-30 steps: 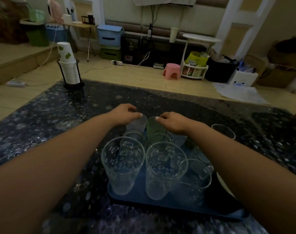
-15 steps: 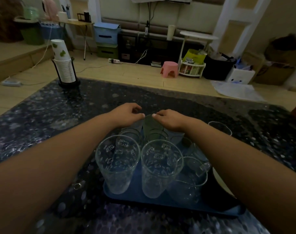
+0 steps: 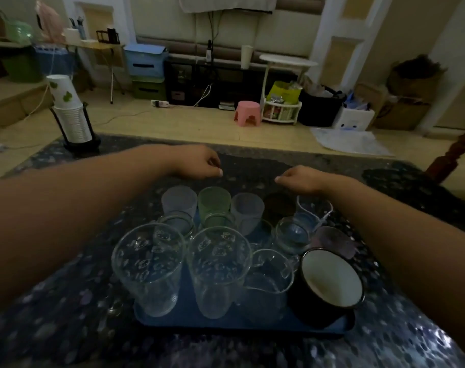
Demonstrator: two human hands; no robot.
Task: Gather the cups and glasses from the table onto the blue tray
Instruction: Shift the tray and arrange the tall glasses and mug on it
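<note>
A blue tray (image 3: pixel 252 329) on the dark table holds several cups and glasses. Two tall printed glasses (image 3: pixel 147 266) (image 3: pixel 218 266) stand at its front, with a glass mug (image 3: pixel 268 277) and a black enamel mug (image 3: pixel 329 285) to their right. Behind them stand a frosted cup (image 3: pixel 179 201), a green cup (image 3: pixel 214 201), another frosted cup (image 3: pixel 247 211) and small clear glasses (image 3: pixel 292 233). A clear glass (image 3: pixel 315 208) is at the far right corner. My left hand (image 3: pixel 199 164) and right hand (image 3: pixel 299 179) hover beyond the tray, fingers loosely curled, holding nothing.
A stack of paper cups in a black holder (image 3: pixel 72 115) stands at the table's far left corner. The table's far edge (image 3: pixel 252 151) runs just past my hands. Beyond it are the floor, a pink stool (image 3: pixel 247 112) and storage boxes.
Both hands have let go of the frosted and green cups at the tray's back row, lifted off them and moved apart. The view has tilted so the whole tray shows.
</note>
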